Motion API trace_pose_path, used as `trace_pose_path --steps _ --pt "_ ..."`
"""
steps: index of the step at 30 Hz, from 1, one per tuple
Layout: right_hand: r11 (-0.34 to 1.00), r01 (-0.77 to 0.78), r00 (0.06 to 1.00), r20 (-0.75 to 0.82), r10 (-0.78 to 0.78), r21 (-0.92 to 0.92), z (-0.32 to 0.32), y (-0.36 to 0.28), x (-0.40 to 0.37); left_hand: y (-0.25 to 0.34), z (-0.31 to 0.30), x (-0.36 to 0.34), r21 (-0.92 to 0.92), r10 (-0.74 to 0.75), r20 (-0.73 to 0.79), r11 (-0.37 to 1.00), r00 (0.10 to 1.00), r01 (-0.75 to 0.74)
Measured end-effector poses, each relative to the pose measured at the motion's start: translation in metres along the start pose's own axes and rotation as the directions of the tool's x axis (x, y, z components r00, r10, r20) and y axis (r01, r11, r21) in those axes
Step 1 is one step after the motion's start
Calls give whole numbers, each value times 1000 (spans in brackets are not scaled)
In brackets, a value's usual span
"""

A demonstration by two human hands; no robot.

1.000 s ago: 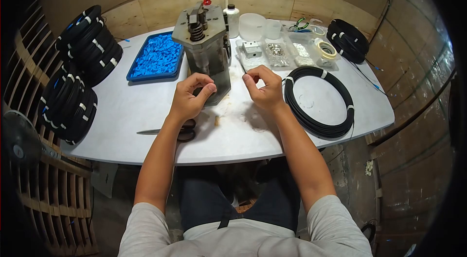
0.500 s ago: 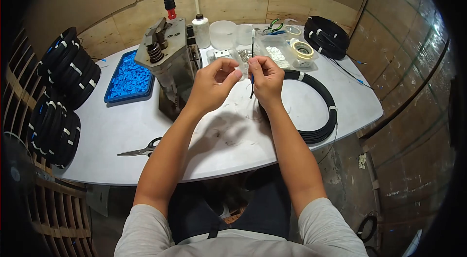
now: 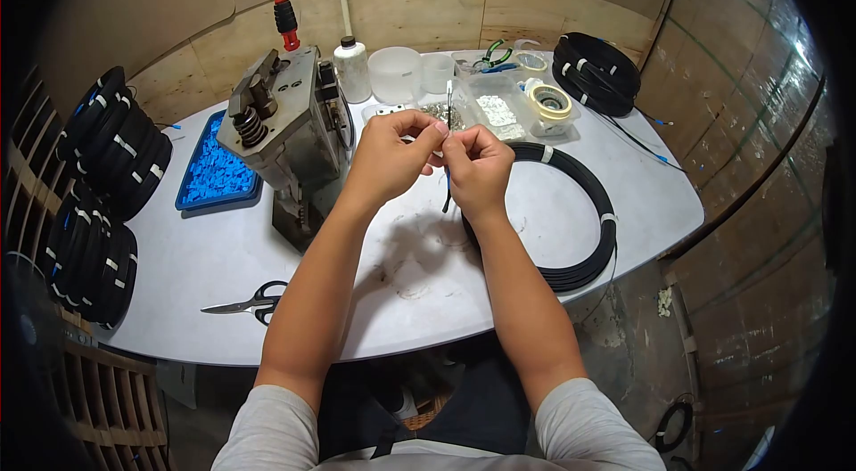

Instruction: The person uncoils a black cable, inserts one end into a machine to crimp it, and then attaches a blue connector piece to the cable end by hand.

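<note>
My right hand (image 3: 481, 170) is closed around a black cable (image 3: 448, 106). A pale tip of the cable points up above the fingers, and a short dark tail hangs below them. My left hand (image 3: 397, 155) is closed in a pinch against the right fingertips, at the cable. Whatever it pinches is hidden between thumb and finger. Just to the right of my right hand lies a large coil of black cable (image 3: 599, 177) bound with white tape. Behind the hands stand clear trays with small metal parts (image 3: 437, 114) and white parts (image 3: 499, 114).
A metal press (image 3: 290, 114) stands left of my hands, beside a tray of blue connectors (image 3: 214, 163). Scissors (image 3: 254, 303) lie near the front edge. More cable coils (image 3: 116, 137) sit at the left, another (image 3: 596, 70) at the back right. Tape rolls (image 3: 548, 101) and a bottle (image 3: 351, 70) stand behind.
My left hand has come right to meet the right fingers and the cable; before, a gap lay between them. The whole view has shifted slightly.
</note>
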State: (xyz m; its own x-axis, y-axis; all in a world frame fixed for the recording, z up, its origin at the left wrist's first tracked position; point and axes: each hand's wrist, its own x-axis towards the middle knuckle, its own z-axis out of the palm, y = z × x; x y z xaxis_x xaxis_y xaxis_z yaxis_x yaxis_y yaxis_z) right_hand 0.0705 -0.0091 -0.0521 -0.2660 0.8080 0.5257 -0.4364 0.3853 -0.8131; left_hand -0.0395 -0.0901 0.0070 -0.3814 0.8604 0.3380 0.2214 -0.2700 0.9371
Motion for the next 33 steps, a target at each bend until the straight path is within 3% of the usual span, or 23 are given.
trace_pose_path --steps 6,10,15,33 --pt "1000 9 1000 11 -9 1 -5 -10 -8 12 -7 10 145 -171 137 978 976 151" --pt "1000 -9 1000 20 10 -30 -6 -7 -12 11 -7 11 142 -213 161 971 964 191" --pt "1000 -20 999 30 20 16 -4 -7 -14 9 -9 11 119 -242 163 967 956 225" --pt "994 -65 995 68 72 -93 -4 -4 -13 3 -14 14 174 -259 178 958 949 228"
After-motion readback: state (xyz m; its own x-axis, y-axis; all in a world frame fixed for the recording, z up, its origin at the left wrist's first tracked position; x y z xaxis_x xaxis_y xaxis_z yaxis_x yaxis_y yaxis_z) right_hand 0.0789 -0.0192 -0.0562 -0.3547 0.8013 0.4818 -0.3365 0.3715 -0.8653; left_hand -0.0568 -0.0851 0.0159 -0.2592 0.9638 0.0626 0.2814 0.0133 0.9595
